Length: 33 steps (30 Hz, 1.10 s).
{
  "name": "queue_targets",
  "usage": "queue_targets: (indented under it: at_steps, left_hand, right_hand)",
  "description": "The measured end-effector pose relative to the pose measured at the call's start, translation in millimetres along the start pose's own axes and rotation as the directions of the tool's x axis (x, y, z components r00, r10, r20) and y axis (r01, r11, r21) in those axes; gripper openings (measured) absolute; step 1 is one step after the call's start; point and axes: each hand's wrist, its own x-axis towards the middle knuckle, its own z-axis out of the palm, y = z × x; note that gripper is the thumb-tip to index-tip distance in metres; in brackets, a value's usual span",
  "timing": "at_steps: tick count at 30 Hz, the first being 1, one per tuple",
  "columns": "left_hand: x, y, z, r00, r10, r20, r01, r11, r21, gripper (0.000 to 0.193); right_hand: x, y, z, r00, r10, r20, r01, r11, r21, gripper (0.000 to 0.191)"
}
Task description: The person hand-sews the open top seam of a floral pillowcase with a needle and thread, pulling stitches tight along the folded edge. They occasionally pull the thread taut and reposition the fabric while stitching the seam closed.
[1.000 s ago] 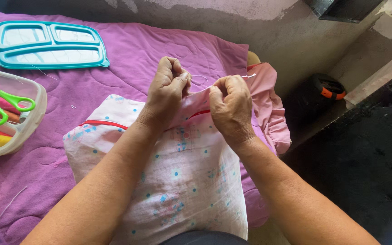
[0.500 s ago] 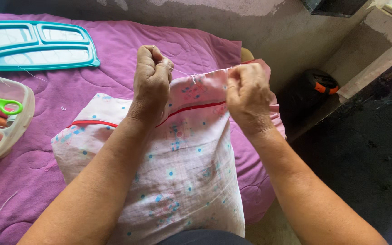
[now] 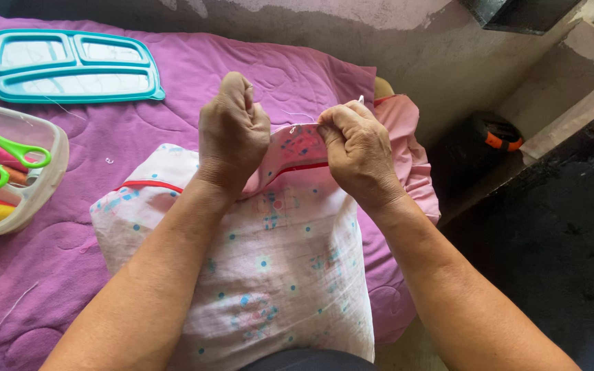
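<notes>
A pale pink pillowcase [image 3: 269,275] with small blue flowers and red piping lies over my lap on a purple quilt [image 3: 194,75]. My left hand [image 3: 232,134] is closed in a fist on the upper edge of the pillowcase. My right hand [image 3: 355,151] pinches the same edge just to the right, with a thin white thread [image 3: 300,115] running between the two hands. A small needle tip seems to stick up above my right fingers. The fabric edge is lifted and folded between the hands.
A teal divided tray lid [image 3: 70,65] lies at the back left. A clear plastic box [image 3: 15,172] at the left edge holds green-handled scissors [image 3: 1,158] and coloured items. A grey wall and a dark floor lie to the right, with a black-and-orange object [image 3: 493,137] there.
Both hands have shifted slightly apart along the fabric edge, and the left fist has drawn the thread out. The pillowcase has slid a little to the right.
</notes>
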Motion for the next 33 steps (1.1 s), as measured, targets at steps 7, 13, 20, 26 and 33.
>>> queue_targets:
  at_steps: [7,13,20,26,33]
  left_hand:
    - [7.8,-15.1,-12.6,0.932,-0.339,0.13,0.333,0.941,0.066,0.032]
    - [4.7,-2.0,-31.5,0.964,-0.018,0.267,-0.021,0.99,0.141,0.03]
    - [-4.5,42.2,-14.5,0.755,-0.29,0.588,0.535,0.791,-0.297,0.02]
    - [-11.1,56.1,-18.3,0.844,-0.256,0.47,0.462,0.793,-0.397,0.014]
    - [-13.0,62.2,-25.1,0.846,-0.238,0.476,0.46,0.778,-0.429,0.015]
  right_hand:
    - [-3.5,7.3,-7.7,0.997,0.083,-0.004,-0.082,0.994,0.066,0.005]
    - [-7.6,3.8,-5.3,0.995,0.098,-0.018,-0.093,0.98,0.177,0.008]
    - [-10.4,-17.8,-1.3,0.971,0.199,-0.129,-0.175,0.968,0.178,0.024]
    - [-19.7,-34.1,1.7,0.979,0.205,-0.016,-0.192,0.938,0.29,0.011]
    - [-19.5,-28.2,5.9,0.934,0.356,0.031,-0.34,0.858,0.385,0.01]
